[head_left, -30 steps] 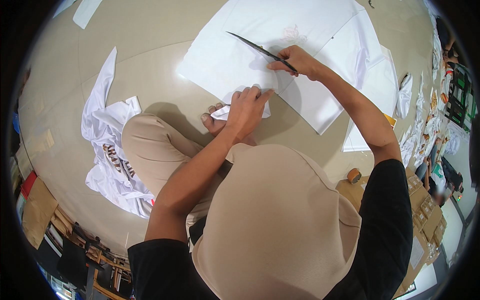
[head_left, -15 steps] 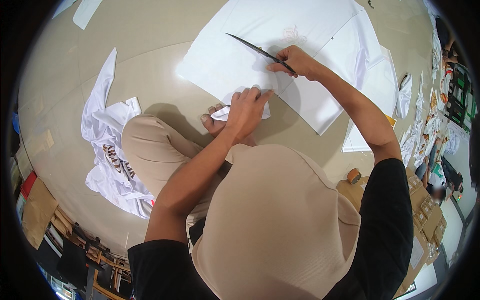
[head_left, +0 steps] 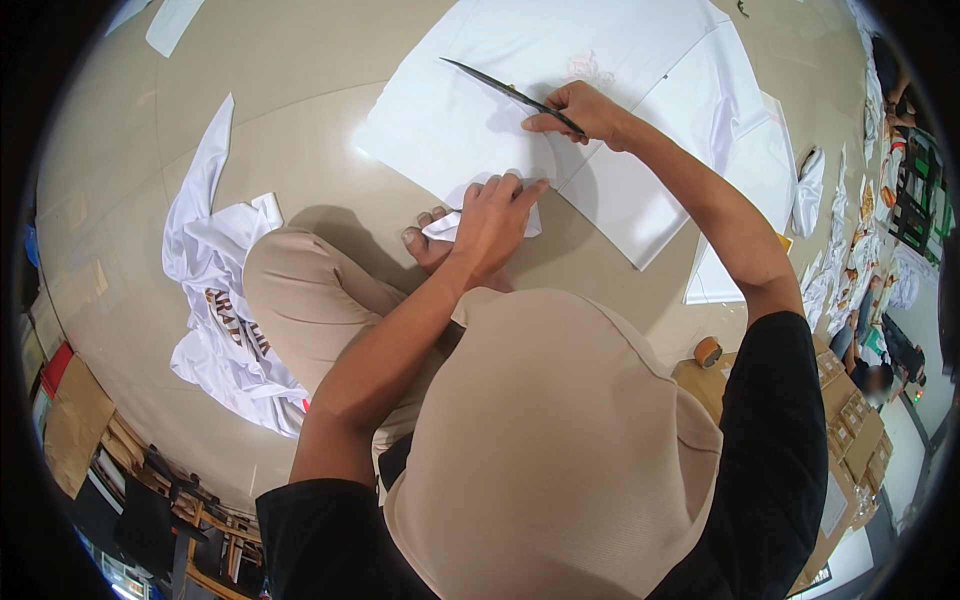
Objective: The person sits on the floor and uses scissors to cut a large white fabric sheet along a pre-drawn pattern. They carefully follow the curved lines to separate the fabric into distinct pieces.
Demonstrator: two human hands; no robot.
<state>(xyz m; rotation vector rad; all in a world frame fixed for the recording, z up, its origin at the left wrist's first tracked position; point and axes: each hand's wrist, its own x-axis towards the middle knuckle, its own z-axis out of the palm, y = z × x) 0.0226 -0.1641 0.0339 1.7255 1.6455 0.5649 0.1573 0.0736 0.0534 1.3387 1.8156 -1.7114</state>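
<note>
Black scissors [head_left: 512, 94] are in my right hand [head_left: 583, 115], fingers closed round the handle end. The blades point up and left, above a large sheet of white cloth [head_left: 440, 135] with a faint pink mark. My left hand [head_left: 490, 222] is at the cloth's near edge, fingers bent down onto it. A folded white flap shows on both sides of that hand; where the fingers grip it is partly hidden. My bare foot [head_left: 428, 245] lies just under the left hand and the flap.
Crumpled white cloth [head_left: 215, 255] with dark lettering lies left of my bent knee [head_left: 310, 265]. A roll of tape [head_left: 708, 351] and cardboard boxes [head_left: 850, 430] stand at the right. Along the far right are more white garments, a green-black crate [head_left: 922, 190] and another person [head_left: 872, 378].
My right hand and the scissors have shifted slightly up and left over the cloth. The left hand stays in place. The person at the far right has moved a little.
</note>
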